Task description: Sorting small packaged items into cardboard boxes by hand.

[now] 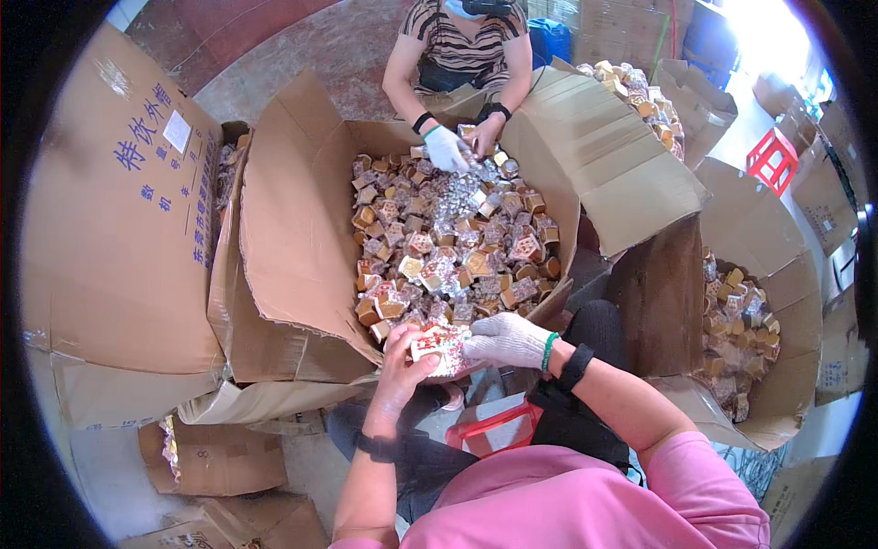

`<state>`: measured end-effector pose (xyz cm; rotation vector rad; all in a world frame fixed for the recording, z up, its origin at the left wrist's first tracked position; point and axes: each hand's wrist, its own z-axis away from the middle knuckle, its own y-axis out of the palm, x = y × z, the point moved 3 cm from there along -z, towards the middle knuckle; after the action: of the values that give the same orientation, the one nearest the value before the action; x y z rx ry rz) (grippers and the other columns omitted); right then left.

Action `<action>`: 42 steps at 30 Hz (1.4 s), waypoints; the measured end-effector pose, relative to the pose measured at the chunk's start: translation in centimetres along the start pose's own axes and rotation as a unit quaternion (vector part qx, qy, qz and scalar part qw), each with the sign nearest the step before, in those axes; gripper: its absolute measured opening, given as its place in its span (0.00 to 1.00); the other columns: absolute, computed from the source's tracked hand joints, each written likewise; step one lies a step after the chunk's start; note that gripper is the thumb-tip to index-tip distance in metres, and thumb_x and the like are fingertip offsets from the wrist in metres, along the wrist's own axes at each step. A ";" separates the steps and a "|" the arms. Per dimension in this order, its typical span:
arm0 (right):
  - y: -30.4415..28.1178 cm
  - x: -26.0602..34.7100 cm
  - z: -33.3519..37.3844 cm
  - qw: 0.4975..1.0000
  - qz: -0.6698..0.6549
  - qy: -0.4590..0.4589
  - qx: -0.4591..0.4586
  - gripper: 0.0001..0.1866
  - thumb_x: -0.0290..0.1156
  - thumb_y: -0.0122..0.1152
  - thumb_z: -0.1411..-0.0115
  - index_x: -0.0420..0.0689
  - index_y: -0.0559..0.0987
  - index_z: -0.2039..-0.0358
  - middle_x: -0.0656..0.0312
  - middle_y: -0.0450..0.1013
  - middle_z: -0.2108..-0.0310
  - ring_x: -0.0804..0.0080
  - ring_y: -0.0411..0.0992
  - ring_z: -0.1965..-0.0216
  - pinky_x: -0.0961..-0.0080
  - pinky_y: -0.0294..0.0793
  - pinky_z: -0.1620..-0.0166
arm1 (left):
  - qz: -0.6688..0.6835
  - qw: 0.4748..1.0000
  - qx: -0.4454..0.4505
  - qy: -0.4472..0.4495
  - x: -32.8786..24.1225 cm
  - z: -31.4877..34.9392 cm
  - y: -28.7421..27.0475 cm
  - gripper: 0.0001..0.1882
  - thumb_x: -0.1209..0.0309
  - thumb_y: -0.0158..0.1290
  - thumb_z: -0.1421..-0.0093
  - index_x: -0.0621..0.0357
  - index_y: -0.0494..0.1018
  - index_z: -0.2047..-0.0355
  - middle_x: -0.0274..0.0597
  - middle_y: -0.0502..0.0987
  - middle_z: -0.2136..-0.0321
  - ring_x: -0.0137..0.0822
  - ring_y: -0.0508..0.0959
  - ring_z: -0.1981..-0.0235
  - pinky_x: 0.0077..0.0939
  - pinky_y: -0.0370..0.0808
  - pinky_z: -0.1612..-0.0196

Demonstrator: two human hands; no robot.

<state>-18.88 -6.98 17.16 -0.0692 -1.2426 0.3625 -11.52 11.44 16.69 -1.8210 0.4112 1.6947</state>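
Over the near edge of a big open carton (297,215), I hold a small white house-shaped ornament with red and green decoration (443,349). My left hand (397,373), bare, grips its left side with thumb and fingers. My right hand (512,340) wears a white knitted glove with a green cuff, and its fingers close on the ornament's right side. Inside the carton lies a heap of similar small house-shaped pieces (421,242), brown, white and red, many in clear or silvery wrapping.
Across the carton a co-worker in a striped top (466,46) reaches in with a gloved hand (446,149). More open cartons of pieces stand at the right (777,366) and far right. A tall closed carton (119,265) borders the left. A red stool (773,160) stands beyond.
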 end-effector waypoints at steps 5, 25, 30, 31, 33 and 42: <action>0.6 -0.9 -1.1 0.978 0.179 -0.044 -0.098 0.22 0.48 0.48 0.46 0.39 0.76 0.69 0.46 0.72 0.72 0.51 0.71 0.67 0.65 0.68 0.63 | 0.004 0.996 -0.074 -0.038 3.0 0.0 0.7 0.19 0.62 0.57 0.55 0.63 0.69 0.67 0.44 0.64 0.61 0.39 0.63 0.55 0.29 0.59 0.50; 1.4 -4.0 -0.9 0.895 -0.412 0.152 -0.077 0.14 0.41 0.52 0.44 0.43 0.74 0.78 0.69 0.64 0.85 0.83 0.60 0.85 0.82 0.64 0.80 | 0.047 0.986 -0.116 -0.112 6.8 -0.7 -0.4 0.19 0.63 0.52 0.49 0.59 0.66 0.60 0.45 0.66 0.60 0.39 0.69 0.58 0.35 0.70 0.59; 0.9 -4.7 0.0 0.862 -0.503 0.042 -0.041 0.03 0.28 0.51 0.48 0.43 0.71 0.74 0.70 0.63 0.78 0.83 0.60 0.81 0.74 0.74 0.68 | 0.448 0.874 -0.061 -0.180 7.6 0.3 -0.1 0.28 0.52 0.44 0.44 0.53 0.59 0.47 0.43 0.68 0.52 0.43 0.70 0.54 0.44 0.74 0.64; 1.0 -4.6 0.2 0.852 -0.513 0.077 -0.068 0.02 0.26 0.50 0.48 0.43 0.71 0.73 0.70 0.62 0.77 0.84 0.60 0.80 0.74 0.74 0.67 | 0.468 0.861 -0.054 -0.189 7.4 0.4 0.2 0.30 0.48 0.42 0.45 0.51 0.59 0.47 0.43 0.66 0.50 0.45 0.68 0.51 0.48 0.73 0.63; 1.3 -4.9 -0.1 0.854 -0.511 0.065 -0.071 0.03 0.25 0.49 0.49 0.43 0.71 0.73 0.70 0.63 0.76 0.83 0.61 0.80 0.73 0.73 0.67 | 0.508 0.840 -0.037 -0.184 6.7 0.6 0.6 0.31 0.46 0.41 0.45 0.50 0.59 0.46 0.43 0.65 0.49 0.45 0.67 0.50 0.49 0.72 0.62; 1.4 -4.7 -1.7 0.871 -0.442 0.210 -0.041 0.18 0.53 0.49 0.43 0.53 0.69 0.80 0.72 0.61 0.88 0.81 0.55 0.90 0.75 0.58 0.85 | 0.494 0.846 0.006 -0.201 6.0 1.0 0.5 0.31 0.48 0.42 0.46 0.55 0.62 0.48 0.44 0.66 0.50 0.45 0.67 0.50 0.48 0.69 0.57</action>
<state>-18.92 -6.90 11.96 0.3325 -0.7435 -0.4898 -11.85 12.71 10.70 -1.1930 1.3187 2.6457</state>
